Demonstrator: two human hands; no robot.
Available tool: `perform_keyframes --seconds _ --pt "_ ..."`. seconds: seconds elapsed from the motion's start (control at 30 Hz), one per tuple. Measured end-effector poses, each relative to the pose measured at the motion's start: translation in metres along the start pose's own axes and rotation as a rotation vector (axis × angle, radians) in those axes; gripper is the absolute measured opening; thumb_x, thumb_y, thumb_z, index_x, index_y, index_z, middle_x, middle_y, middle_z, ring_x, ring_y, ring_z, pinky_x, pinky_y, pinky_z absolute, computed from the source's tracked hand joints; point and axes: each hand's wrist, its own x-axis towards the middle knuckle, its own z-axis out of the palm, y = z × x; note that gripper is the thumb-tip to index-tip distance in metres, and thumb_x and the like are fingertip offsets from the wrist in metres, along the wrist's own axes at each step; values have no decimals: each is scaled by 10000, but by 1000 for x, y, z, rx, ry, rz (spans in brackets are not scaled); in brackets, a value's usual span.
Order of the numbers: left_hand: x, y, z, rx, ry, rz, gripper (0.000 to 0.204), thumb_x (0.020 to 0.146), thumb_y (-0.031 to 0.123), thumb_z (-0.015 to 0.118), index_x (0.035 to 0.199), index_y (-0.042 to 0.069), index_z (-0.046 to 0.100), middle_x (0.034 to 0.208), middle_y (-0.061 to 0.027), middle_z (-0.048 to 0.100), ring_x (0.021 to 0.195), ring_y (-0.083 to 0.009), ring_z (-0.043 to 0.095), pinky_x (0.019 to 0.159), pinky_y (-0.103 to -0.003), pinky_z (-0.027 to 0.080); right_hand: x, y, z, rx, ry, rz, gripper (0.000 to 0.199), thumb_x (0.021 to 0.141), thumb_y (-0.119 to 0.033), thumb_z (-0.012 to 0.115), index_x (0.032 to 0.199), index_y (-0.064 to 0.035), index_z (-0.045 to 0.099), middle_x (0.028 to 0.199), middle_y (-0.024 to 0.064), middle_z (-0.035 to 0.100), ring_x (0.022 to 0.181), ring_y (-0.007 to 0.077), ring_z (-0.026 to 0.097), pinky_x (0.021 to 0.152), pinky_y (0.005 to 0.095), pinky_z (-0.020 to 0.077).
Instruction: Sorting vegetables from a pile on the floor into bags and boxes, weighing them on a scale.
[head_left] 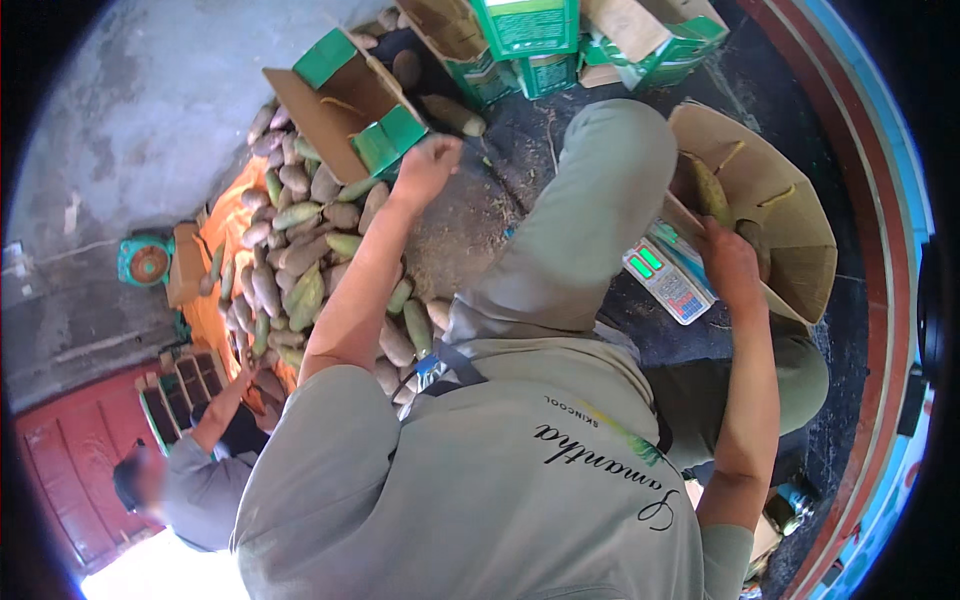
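My left hand is raised with its fingers curled, beside the green flap of an open cardboard box. Whether the fingers grip anything is hidden. My right hand closes over the near edge of another open cardboard box. That box holds a long greenish-brown oblong vegetable and a darker brown one. Partly under this box, a digital scale shows a lit green display. To my left lies a large heap of brown and green oblong vegetables.
Green boxes and opened cartons stand ahead. A few loose vegetables lie on the dark ground sheet. At lower left, another person reaches toward the heap. A teal fan is by the wall.
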Motion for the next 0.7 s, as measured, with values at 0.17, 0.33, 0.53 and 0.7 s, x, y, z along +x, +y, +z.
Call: perform_keyframes --seconds 0.17,0.33,0.53,0.7 --pt "-50 -179 10 840 -246 -74 250 826 238 497 951 47 600 894 -119 638 820 -275 604 720 -370 465 4 -1 0 53 -83 87 303 816 -150 525 1104 -56 525 883 216 601 833 369 578 726 440 456" --pt "-135 -266 27 908 -623 -176 308 782 210 492 990 4 588 1046 -143 603 1016 -293 554 860 -382 439 3 -1 0 83 -93 164 308 814 -155 549 1109 -69 533 940 207 598 861 369 577 739 440 459" --pt "-161 -292 48 854 -720 -329 465 747 258 552 1176 89 493 1155 -163 536 1083 -297 515 900 -394 421 3 -16 -4 20 15 152 302 793 -154 593 1077 -62 549 933 196 603 850 361 583 730 424 460" --pt "-150 -288 77 688 -499 -514 733 688 130 624 1339 242 308 1390 -142 277 1188 -326 419 897 -453 434 2 -14 1 20 24 189 271 793 -180 610 1030 -61 556 883 189 605 805 350 589 697 407 469"
